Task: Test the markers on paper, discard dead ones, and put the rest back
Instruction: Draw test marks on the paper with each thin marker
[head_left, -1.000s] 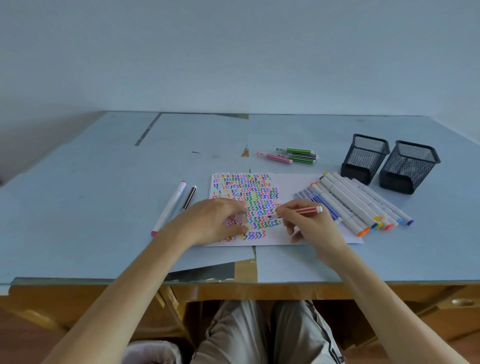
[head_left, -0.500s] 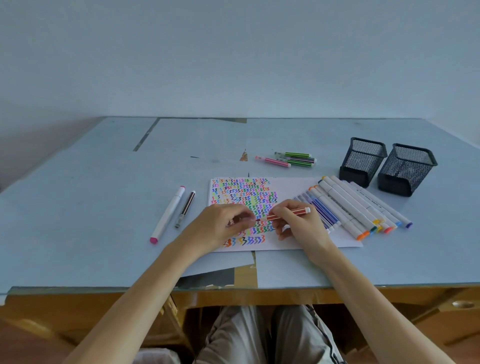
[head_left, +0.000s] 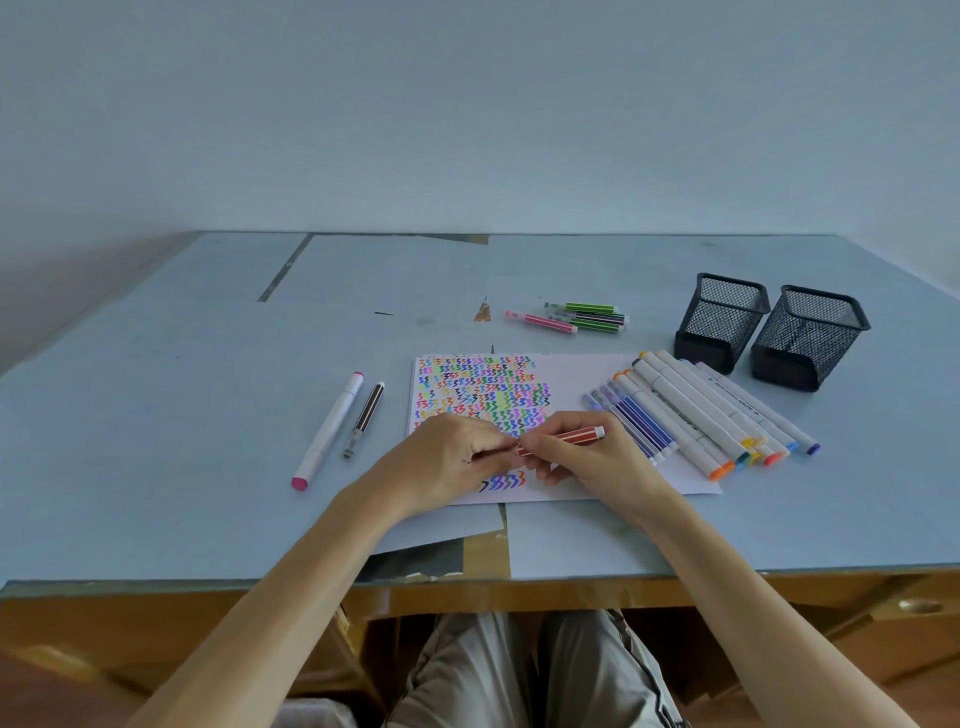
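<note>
Over the scribbled test paper (head_left: 582, 374), right hand (head_left: 592, 462) gripped a red striped marker (head_left: 563, 439); left hand (head_left: 447, 460) fingers pinched its near end, curled tight.

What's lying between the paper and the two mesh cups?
Head view: a row of markers lies between, partly on the paper, its far end close to the mesh cups.

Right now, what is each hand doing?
Left hand: fingers pinch the red marker at its left end.
Right hand: grips the red marker.
</note>
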